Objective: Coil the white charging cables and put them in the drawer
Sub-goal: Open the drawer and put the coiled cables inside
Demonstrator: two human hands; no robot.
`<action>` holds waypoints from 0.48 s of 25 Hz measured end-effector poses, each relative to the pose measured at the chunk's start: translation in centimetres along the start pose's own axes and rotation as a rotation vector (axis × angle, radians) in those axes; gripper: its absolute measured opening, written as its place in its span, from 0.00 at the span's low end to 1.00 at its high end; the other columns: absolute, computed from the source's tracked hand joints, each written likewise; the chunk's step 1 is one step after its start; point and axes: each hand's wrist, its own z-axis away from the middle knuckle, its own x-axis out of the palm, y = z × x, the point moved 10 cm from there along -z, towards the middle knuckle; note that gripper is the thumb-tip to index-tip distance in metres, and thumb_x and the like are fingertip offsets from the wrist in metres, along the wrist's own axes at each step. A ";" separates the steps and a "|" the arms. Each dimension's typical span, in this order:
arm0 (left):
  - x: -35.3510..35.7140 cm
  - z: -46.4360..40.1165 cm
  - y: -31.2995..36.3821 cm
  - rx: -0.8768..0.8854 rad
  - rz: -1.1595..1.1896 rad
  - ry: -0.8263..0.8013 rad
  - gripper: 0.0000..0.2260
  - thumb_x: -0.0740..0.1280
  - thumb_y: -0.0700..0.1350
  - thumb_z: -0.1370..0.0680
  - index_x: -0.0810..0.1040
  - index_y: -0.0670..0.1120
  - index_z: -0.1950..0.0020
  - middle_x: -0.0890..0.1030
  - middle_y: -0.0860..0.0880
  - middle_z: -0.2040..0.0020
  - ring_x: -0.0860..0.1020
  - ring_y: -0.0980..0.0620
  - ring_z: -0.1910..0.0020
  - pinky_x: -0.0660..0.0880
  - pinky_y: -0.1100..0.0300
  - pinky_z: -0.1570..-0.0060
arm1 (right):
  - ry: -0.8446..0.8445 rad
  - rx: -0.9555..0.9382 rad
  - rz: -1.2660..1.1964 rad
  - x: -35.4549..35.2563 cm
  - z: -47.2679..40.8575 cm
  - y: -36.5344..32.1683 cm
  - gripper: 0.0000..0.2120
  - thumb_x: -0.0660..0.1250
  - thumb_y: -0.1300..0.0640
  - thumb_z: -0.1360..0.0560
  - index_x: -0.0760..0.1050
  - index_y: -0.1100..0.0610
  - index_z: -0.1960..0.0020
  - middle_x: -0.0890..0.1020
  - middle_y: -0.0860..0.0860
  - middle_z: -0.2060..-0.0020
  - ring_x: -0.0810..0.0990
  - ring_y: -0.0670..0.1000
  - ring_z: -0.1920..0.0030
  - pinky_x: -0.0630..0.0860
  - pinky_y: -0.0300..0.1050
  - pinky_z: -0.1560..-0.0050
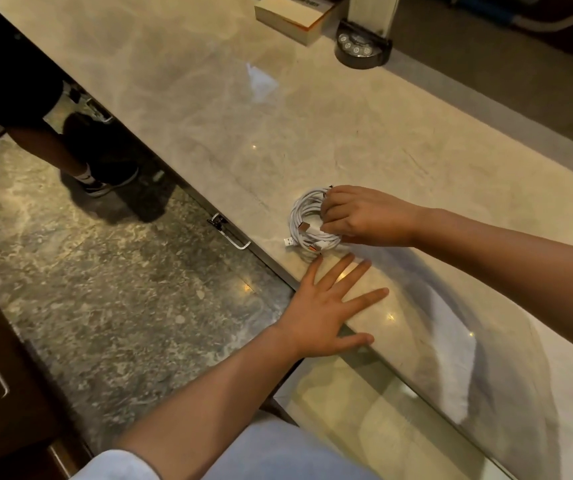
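Note:
A coil of white charging cables [307, 221] lies on the marble counter [243, 109] near its front edge, with a USB plug sticking out to the left. My right hand [368, 216] grips the right side of the coil, fingers curled around the loops. Just below the coil, my left hand [330, 306] rests flat on the counter edge with fingers spread, holding nothing. A drawer handle [231, 237] shows under the counter edge, left of the coil; the drawer looks closed.
A box [292, 15] and a dark round device with buttons [361, 46] stand at the counter's far side. Another person's leg and shoe [98, 181] are on the stone floor at the left. A dark wooden cabinet with a handle [1, 382] is at lower left.

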 end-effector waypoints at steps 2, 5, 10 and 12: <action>0.1 0.0 0.1 0.002 -0.009 -0.009 0.30 0.54 0.67 0.26 0.55 0.60 0.26 0.51 0.46 0.22 0.44 0.46 0.24 0.39 0.39 0.29 | 0.009 0.039 0.034 0.4 0.4 0.0 0.12 0.57 0.59 0.28 0.79 0.60 0.59 0.83 0.54 0.60 0.78 0.56 0.51 0.70 0.48 0.44; 0.2 0.0 0.1 0.002 -0.006 -0.033 0.30 0.53 0.67 0.25 0.54 0.60 0.26 0.49 0.46 0.22 0.43 0.46 0.24 0.40 0.38 0.29 | -0.010 0.021 0.068 0.5 0.2 -0.1 0.09 0.59 0.61 0.29 0.78 0.59 0.61 0.83 0.55 0.61 0.78 0.57 0.52 0.72 0.48 0.47; 0.2 0.0 0.1 -0.001 -0.004 -0.048 0.30 0.53 0.67 0.26 0.53 0.60 0.25 0.47 0.47 0.22 0.41 0.46 0.24 0.41 0.38 0.29 | -0.027 0.137 0.034 0.8 0.9 0.5 0.11 0.57 0.61 0.29 0.77 0.59 0.63 0.83 0.55 0.62 0.79 0.57 0.54 0.75 0.49 0.51; 0.2 0.0 0.2 0.000 0.005 -0.063 0.30 0.52 0.67 0.26 0.52 0.60 0.25 0.46 0.47 0.22 0.41 0.47 0.24 0.39 0.38 0.30 | -0.025 0.248 0.007 0.6 1.8 1.2 0.12 0.56 0.58 0.30 0.77 0.59 0.63 0.83 0.54 0.64 0.79 0.57 0.54 0.75 0.50 0.51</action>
